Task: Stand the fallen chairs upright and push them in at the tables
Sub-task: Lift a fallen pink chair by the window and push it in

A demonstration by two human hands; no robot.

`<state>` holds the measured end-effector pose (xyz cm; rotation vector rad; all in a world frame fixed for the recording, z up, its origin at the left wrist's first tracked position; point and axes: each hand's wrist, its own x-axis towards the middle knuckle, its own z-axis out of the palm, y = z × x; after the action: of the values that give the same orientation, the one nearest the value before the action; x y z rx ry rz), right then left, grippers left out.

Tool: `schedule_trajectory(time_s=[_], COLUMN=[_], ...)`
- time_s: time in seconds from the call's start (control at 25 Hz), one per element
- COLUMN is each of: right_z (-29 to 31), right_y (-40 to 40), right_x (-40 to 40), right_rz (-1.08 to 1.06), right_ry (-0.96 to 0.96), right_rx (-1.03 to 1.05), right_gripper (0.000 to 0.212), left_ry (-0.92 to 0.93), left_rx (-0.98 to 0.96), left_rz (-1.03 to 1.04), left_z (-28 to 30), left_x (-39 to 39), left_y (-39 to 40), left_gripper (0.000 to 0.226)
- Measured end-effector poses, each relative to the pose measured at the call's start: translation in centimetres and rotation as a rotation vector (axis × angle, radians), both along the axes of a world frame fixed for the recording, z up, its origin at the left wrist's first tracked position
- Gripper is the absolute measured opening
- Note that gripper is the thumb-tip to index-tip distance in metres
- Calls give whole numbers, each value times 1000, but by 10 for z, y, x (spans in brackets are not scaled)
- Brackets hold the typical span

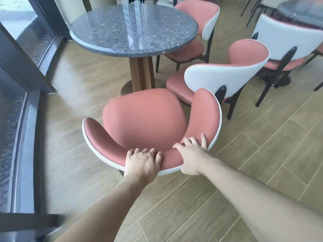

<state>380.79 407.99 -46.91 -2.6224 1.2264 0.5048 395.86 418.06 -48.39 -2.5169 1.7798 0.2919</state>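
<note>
A pink-cushioned chair [145, 117] with a curved, white-backed backrest stands upright right in front of me, its seat facing the round grey stone table [132, 27]. My left hand [142, 162] grips the top rim of the backrest near its middle, fingers curled over onto the pink padding. My right hand [191, 152] grips the same rim further right, fingers spread over the pink inner side. The chair's front edge sits close to the table's wooden pedestal [141, 72]. Its legs are hidden under the seat.
A second pink chair [225, 77] stands upright just right of mine, almost touching it. A third chair [197, 25] sits behind the table. Another chair [288, 42] faces a dark table [304, 11] at the far right. A dark window frame [26, 70] runs along the left. Wood-plank floor lies open behind me.
</note>
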Motion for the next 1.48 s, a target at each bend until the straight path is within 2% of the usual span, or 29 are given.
schedule_trajectory(time_s=[0.32,0.56,0.64,0.72,0.8,0.84,0.92,1.0,1.2,1.36,1.48], right_z=[4,14,19,25,35,39,38,32,0,-18,-35], right_y=[-68,-93,-97,-105,-136,-154,-192,-222,-296,-346,-373], right_x=[66,94,97,96,104,109,118,121,130,155,172], right_rz=[-39,-33,28,131,185,148,11,-40,117,155,129], right_ry=[19,63,129,242,342,340,209,131,375,477,602], right_rx=[14,56,70,171,354,445,518,405,30,-116,-153], right_gripper=[74,69,70,73,74,69,48,37,39,43,48], left_ry=[54,104,119,165,157,141,100,54,-68,-186,-208], left_rx=[15,228,360,562,669,670,661,710,843,885,948], left_rz=[-1,-37,-18,31,76,104,152,197,297,235,272], left_z=[6,21,28,39,54,59,64,62,34,8,-7], left_x=[66,95,94,99,110,118,135,156,223,270,300], left_y=[-69,-105,-123,-148,-184,-200,-218,-223,-211,-221,-232], left_gripper=[47,40,39,41,44,44,43,42,41,39,44])
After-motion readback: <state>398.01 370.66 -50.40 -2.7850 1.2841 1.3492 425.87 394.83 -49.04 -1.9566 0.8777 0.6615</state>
